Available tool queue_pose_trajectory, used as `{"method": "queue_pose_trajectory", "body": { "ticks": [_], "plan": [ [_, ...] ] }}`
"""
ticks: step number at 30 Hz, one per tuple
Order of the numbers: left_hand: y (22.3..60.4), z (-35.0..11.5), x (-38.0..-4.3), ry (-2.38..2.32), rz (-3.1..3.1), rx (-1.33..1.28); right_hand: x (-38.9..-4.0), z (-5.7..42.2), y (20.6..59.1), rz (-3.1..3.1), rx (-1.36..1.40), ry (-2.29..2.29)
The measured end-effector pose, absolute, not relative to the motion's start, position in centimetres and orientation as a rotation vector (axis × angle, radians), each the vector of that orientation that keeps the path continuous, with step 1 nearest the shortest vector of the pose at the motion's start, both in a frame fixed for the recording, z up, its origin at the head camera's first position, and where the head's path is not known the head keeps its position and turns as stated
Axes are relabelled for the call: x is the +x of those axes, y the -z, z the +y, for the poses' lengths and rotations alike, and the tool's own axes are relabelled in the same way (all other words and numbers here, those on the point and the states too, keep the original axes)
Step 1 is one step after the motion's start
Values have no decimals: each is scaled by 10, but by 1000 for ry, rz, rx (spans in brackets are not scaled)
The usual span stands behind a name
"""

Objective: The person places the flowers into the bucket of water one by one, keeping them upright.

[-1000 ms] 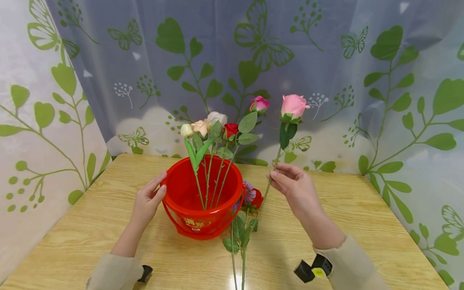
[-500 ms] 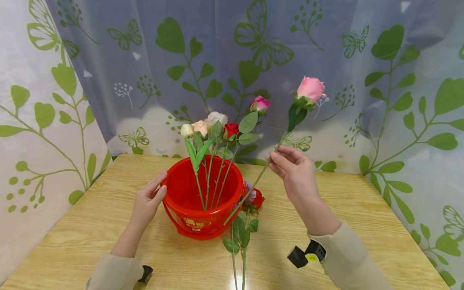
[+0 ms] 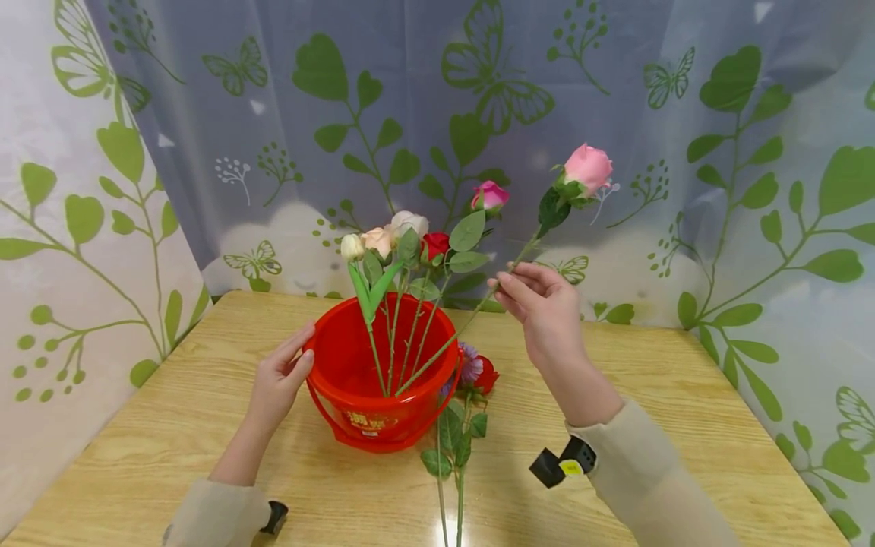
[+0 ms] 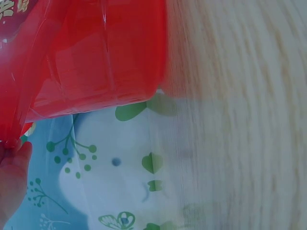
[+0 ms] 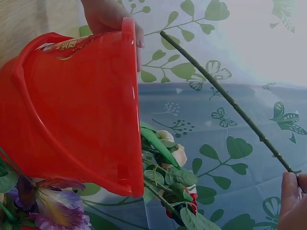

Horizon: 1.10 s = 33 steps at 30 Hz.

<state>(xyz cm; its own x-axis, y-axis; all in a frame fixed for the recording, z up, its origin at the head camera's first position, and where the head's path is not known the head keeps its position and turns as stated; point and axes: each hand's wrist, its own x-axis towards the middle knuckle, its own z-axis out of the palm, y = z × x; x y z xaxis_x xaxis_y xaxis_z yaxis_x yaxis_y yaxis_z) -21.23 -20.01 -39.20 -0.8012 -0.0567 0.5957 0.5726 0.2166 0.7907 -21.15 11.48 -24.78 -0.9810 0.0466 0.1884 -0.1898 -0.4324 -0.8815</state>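
Note:
A red bucket [image 3: 342,365] stands on the table, steadied by my left hand [image 3: 276,376], whose thumb and fingers grip its left rim. Between the fingertips of my right hand [image 3: 547,311] is the stem of a pink rose [image 3: 588,169], slanting down to the left. Its bare lower end [image 5: 165,36] hangs above the bucket's mouth, clear of the rim. Inside the bucket stand a white tulip [image 3: 352,248], a peach rose [image 3: 377,240], a white flower [image 3: 409,223], a red rose [image 3: 435,245] and a magenta rose [image 3: 489,195].
To the bucket's right, a purple flower [image 3: 470,365] and another red rose [image 3: 487,375] lie on the wooden table [image 3: 649,425], stems pointing toward the front edge. A patterned curtain [image 3: 410,114] hangs behind the table.
My right hand has lifted the pink rose and moved left, tilting it so its stem's lower end swings over the bucket's mouth. My left hand and the bucket stay put.

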Motion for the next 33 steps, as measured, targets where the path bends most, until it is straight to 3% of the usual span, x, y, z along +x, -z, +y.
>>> {"method": "queue_pose_trajectory", "body": {
  "ticks": [18, 33],
  "plan": [
    [375, -192, -200, 1609, -1986, -478, -226, 69, 275, -1914, 231, -2275],
    [391, -200, -211, 1625, -1970, -493, -232, 47, 300, -2099, 393, -2142]
  ]
}}
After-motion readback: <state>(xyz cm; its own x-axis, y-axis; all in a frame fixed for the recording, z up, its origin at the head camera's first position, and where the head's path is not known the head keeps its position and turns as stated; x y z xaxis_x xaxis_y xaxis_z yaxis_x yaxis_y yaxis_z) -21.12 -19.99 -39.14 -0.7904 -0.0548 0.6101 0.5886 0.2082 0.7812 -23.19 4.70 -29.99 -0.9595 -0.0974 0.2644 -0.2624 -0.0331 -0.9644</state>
